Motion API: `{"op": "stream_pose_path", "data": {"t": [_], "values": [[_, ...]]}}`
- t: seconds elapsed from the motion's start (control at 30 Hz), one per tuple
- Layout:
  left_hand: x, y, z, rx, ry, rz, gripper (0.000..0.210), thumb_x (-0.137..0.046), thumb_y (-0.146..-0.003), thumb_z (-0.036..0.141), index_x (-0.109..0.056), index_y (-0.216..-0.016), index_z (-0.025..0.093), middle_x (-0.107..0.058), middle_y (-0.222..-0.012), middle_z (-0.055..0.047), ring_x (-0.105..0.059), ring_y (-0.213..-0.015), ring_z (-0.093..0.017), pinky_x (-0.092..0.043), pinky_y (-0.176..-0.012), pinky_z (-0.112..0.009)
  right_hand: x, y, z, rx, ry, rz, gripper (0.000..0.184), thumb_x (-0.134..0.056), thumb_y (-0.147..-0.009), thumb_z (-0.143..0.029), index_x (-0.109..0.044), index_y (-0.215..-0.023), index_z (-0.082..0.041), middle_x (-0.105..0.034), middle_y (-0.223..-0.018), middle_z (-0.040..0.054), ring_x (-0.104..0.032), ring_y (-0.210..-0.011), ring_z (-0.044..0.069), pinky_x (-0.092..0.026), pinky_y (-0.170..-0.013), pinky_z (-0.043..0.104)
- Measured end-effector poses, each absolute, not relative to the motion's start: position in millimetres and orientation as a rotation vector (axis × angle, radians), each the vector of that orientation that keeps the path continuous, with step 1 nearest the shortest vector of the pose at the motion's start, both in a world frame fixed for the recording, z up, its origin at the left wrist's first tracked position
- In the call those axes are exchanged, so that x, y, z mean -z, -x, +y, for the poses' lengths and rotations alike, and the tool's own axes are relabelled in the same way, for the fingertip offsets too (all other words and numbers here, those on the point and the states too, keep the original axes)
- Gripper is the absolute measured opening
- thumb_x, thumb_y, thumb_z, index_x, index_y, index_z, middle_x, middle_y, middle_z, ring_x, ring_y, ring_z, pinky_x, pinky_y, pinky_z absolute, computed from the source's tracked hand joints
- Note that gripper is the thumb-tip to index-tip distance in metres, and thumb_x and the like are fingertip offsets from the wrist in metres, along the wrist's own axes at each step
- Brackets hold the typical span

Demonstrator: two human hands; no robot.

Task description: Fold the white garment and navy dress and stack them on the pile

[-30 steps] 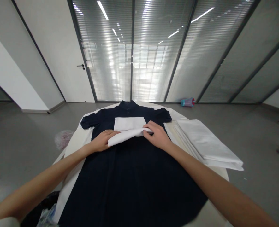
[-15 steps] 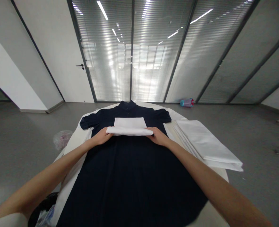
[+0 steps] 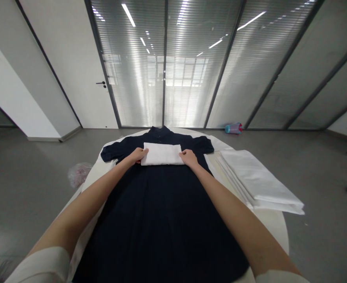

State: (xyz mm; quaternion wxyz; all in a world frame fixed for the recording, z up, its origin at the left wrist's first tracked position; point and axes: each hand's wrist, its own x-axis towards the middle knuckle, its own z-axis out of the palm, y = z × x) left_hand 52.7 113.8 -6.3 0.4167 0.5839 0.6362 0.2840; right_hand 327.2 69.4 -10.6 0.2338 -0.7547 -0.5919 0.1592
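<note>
A dark navy short-sleeved garment lies spread over the table, its collar at the far edge. On its chest is a folded white cloth, now a flat rectangle. My left hand grips the cloth's left end between thumb and fingers. At the opposite end, my right hand pinches the right edge the same way. The undersides of both hands are hidden, so I cannot tell whether the fingers reach beneath the cloth.
A stack of folded white fabric overhangs the right side of the round white table. Beyond, a blue and pink cylindrical item sits on the floor by the glass partition. A clear plastic bag lies on the floor at left.
Both hands have moved forward and slightly inward with the cloth's near edge. The rolled-up near part now lies over the far part, making a flatter, shorter rectangle.
</note>
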Motion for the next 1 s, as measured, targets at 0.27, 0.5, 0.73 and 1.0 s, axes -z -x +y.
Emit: {"op": "stream_pose_path", "data": {"t": [0.27,0.5,0.73,1.0], "values": [[-4,-56,129,-0.913,-2.005,1.669,0.056,-0.064,-0.08,0.024,-0.05,-0.134,0.019,-0.058,-0.126,-0.013,-0.063,-0.11,-0.028,-0.05,-0.097,-0.042,-4,-314,75,-0.328,2.127,-1.586,0.05,-0.051,-0.09,-0.04,-0.053,-0.136,-0.02,-0.06,-0.125,0.0188,-0.064,-0.105,0.034,-0.05,-0.084,0.047],[-8,-84,146,-0.655,-2.661,1.33,0.03,-0.045,-0.096,0.027,-0.071,-0.11,0.021,-0.067,-0.118,-0.009,-0.061,-0.113,-0.026,-0.043,-0.103,-0.038,-17,-284,98,-0.078,1.798,-2.201,0.046,-0.028,-0.104,-0.043,-0.059,-0.135,-0.028,-0.055,-0.139,0.0107,-0.049,-0.125,0.032,-0.034,-0.104,0.05],[21,-77,169,-0.556,-2.521,1.469,0.038,-0.048,-0.095,0.044,-0.074,-0.1,0.017,-0.069,-0.1,-0.011,-0.065,-0.098,-0.026,-0.049,-0.087,-0.036,-7,-299,125,-0.27,1.857,-2.252,0.055,-0.028,-0.102,-0.055,-0.068,-0.127,-0.026,-0.056,-0.135,0.0167,-0.049,-0.125,0.039,-0.037,-0.101,0.057],[-6,-43,162,-0.571,-2.338,1.284,0.045,-0.058,-0.084,0.058,-0.071,-0.095,0.016,-0.071,-0.089,-0.007,-0.065,-0.08,-0.023,-0.049,-0.071,-0.03,-23,-339,128,-0.428,1.827,-2.188,0.046,-0.059,-0.09,-0.055,-0.069,-0.121,-0.022,-0.065,-0.125,0.0131,-0.058,-0.115,0.034,-0.044,-0.095,0.047]]}}
